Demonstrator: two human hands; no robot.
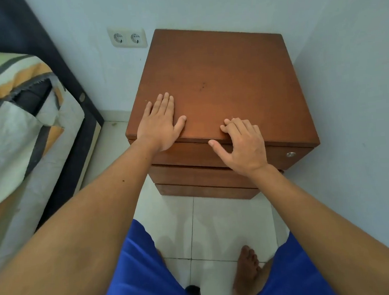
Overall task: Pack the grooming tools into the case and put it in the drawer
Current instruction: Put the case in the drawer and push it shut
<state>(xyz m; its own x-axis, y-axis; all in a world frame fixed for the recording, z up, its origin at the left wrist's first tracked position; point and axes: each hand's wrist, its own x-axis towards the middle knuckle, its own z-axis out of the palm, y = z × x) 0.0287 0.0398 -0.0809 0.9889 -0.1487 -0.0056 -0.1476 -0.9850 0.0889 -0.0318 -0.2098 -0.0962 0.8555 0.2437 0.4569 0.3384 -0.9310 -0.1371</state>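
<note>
A brown wooden bedside cabinet point(225, 80) stands against the wall, its three stacked drawers pushed in. My left hand point(160, 123) lies flat, fingers spread, on the front left of the cabinet top. My right hand point(241, 144) rests over the front edge, fingertips on the top and thumb hanging in front of the top drawer point(189, 155). Neither hand holds anything. No case or grooming tools are visible; the cabinet top is bare.
A bed with a patterned cover point(21, 118) and dark frame stands at the left. A double wall socket point(127, 38) is behind the cabinet. A small round lock point(290, 154) sits on the top drawer's right end. White floor tiles point(217, 226) and my bare foot point(248, 268) are below.
</note>
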